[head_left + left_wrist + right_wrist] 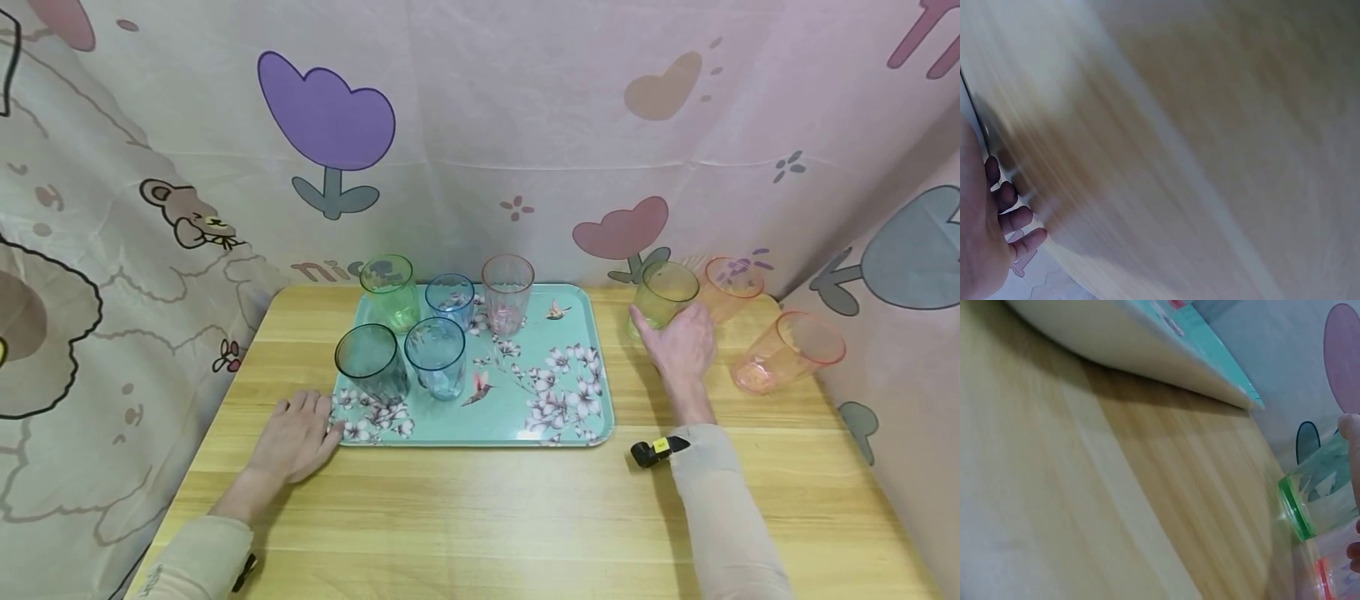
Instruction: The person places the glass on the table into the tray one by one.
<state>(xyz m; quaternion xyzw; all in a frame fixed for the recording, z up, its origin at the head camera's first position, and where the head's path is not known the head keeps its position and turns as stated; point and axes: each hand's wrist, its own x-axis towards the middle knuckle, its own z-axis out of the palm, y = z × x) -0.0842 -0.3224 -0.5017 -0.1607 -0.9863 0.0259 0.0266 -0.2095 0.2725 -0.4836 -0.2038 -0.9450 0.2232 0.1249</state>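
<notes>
My right hand (684, 340) grips a yellow-green glass (660, 293) on the table, right of the tray. In the right wrist view, the thumb lies along this clear tumbler (1329, 481), whose green base is near the tabletop. Two orange glasses stand close by: one (723, 292) just behind the hand, the other (780, 358) to its right. My left hand (296, 437) rests palm down on the table, its thumb by the near left corner of the turquoise tray (480, 429). Its fingers (1016, 219) hold nothing in the left wrist view.
On the tray's left half stand a green glass (392, 292), a small blue glass (452, 304), a pink glass (508, 296), a dark grey glass (375, 367) and a blue glass with dark rim (441, 358). A printed curtain (480, 167) hangs behind the wooden table (480, 517).
</notes>
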